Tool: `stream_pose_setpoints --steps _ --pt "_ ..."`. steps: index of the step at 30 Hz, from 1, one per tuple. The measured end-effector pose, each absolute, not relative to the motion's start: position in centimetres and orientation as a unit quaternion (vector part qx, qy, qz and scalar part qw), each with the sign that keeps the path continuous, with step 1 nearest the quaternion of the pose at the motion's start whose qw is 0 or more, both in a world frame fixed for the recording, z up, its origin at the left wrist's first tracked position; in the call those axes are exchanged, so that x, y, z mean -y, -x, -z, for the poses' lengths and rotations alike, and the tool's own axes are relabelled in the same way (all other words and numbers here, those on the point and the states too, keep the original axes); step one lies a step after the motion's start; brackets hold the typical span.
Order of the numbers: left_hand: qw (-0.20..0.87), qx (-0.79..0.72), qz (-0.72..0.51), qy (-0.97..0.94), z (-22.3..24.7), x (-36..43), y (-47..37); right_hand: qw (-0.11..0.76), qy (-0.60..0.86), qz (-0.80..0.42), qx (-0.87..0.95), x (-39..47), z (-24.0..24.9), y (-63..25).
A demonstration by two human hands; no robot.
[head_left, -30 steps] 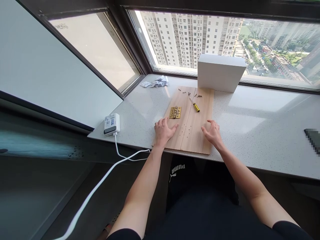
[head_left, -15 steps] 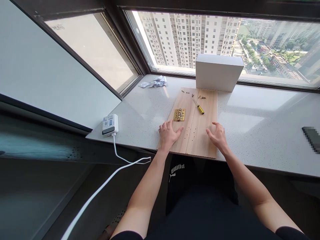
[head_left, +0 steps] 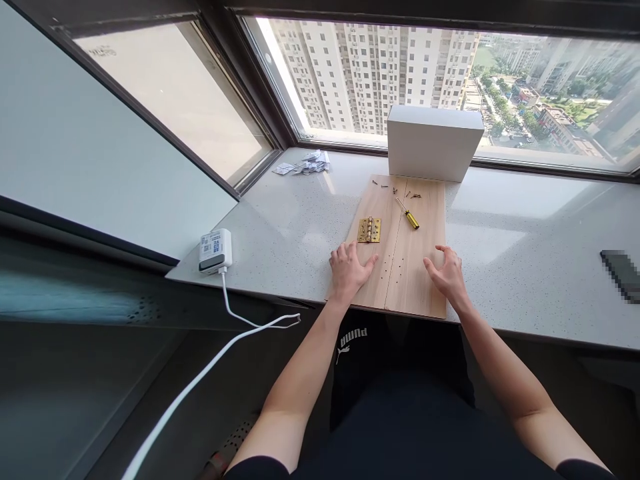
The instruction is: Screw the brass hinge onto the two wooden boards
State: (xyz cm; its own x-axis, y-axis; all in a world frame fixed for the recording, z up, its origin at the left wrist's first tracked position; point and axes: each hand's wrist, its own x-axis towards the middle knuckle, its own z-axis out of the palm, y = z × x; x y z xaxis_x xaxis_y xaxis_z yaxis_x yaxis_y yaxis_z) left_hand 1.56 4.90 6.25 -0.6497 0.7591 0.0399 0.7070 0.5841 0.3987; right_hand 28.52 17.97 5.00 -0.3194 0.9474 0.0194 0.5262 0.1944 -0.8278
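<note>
Two pale wooden boards lie side by side with a thin seam between them. My left hand clasps the left edge, thumb over the top face. On the opposite edge, my right hand has its thumb on the wood and its fingers over the side. A brass hinge lies spread flat on the left board, beyond my left hand. Several small dark holes flank the seam. Farther up rest a yellow-and-black screwdriver and several small screws.
Behind the boards a white box stands against the window. Small packets are piled at the back left of the speckled counter. A white device with a cable sits left; a pixelated dark object lies right.
Both hands and the boards have shifted right along the counter, carrying the hinge, screwdriver and screws with them. The view has moved slightly too.
</note>
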Motion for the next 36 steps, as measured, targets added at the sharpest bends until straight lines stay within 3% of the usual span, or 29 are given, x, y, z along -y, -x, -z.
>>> stream_pose_setpoints --steps 36 --pt "0.096 -0.862 -0.157 -0.472 -6.0 -8.7 -8.1 0.312 0.565 -0.32 0.694 -21.2 -5.1 -35.4"
